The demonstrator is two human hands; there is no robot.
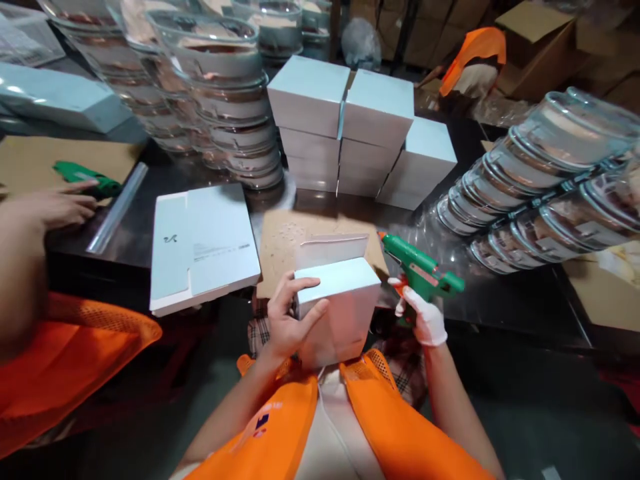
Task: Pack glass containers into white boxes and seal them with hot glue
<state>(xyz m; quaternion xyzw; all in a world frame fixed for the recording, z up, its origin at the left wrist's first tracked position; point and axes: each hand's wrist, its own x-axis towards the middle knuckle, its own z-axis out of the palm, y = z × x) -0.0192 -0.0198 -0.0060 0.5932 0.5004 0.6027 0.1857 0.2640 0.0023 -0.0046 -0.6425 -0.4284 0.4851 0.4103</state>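
The left grip is closed over a white box, thumb on its near face; the gloved right grip is wrapped round a green glue gun, just right of the box. The step in hand seems to be gluing the flap beyond the box; folding it would call for a steady hold and the nozzle kept clear. Whether glue lies on the flap is unclear; the box's underside is hidden, and a co-worker's arm left of the box is cut off.
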